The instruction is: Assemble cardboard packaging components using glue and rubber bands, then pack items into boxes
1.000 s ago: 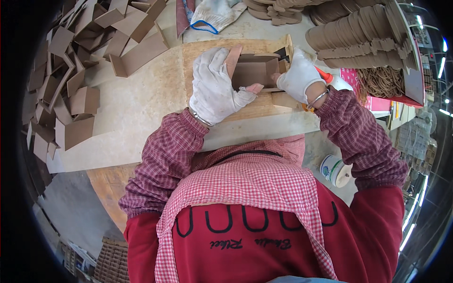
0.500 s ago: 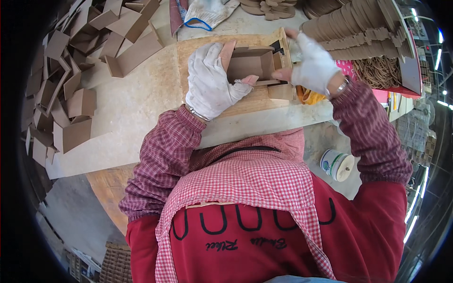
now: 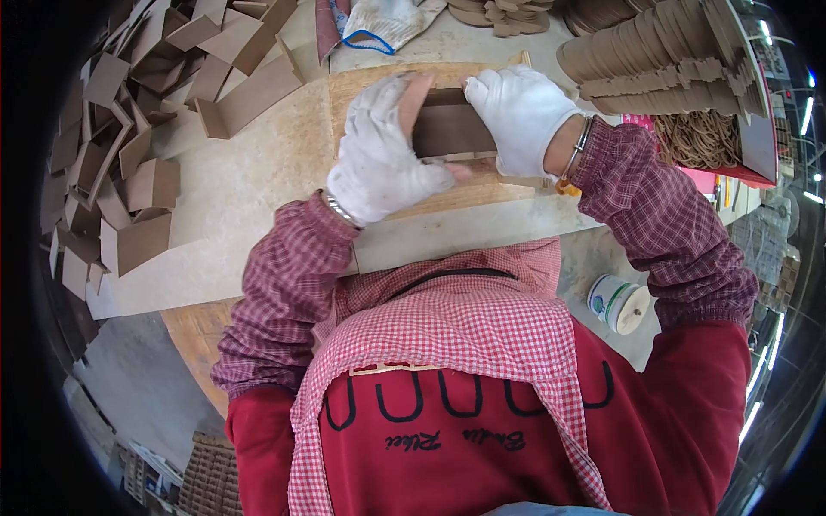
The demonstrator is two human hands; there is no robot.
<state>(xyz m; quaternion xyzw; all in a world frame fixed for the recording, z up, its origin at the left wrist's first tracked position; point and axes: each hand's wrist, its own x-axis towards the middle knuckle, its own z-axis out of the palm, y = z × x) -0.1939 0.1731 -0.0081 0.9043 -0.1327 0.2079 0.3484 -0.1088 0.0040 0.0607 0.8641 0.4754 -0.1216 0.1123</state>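
A: Where do we log the box (image 3: pixel 454 136)?
B: On the wooden board (image 3: pixel 465 193), near the table's (image 3: pixel 249 193) front edge, open side up. We'd guess it's held at both ends to steady the walls.
A: Hand poses?
B: Left hand (image 3: pixel 383 150) wraps the left end, clasping it between thumb and fingers. Right hand (image 3: pixel 527 119) arches over the right end, knuckles up; thumb's hidden, so we can't tell its grip.

Brown rect. box (image 3: pixel 453 133), open side up, btwn 2 hands (image 3: pixel 379 159) (image 3: pixel 523 119)
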